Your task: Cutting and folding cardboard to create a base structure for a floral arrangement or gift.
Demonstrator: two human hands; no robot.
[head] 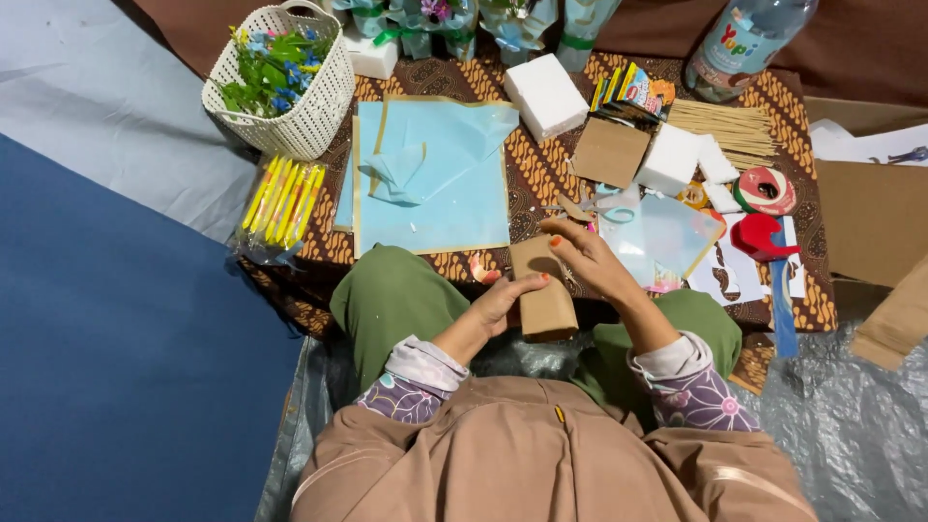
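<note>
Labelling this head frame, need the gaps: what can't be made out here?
- Head view: front face of the brown paper piece, covered by the left hand and right hand.
- Plastic bottle: its top is cut off by the upper edge.
- Wrapped bouquets: cropped by the upper edge.
- White basket: contents too small to identify beyond blue and green bits.

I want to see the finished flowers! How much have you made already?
Some wrapped bouquets already stand at the back. Now the left hand and right hand hold a brown paper piece. Blue paper sheets, sticks and basket flowers lie unused.
</note>
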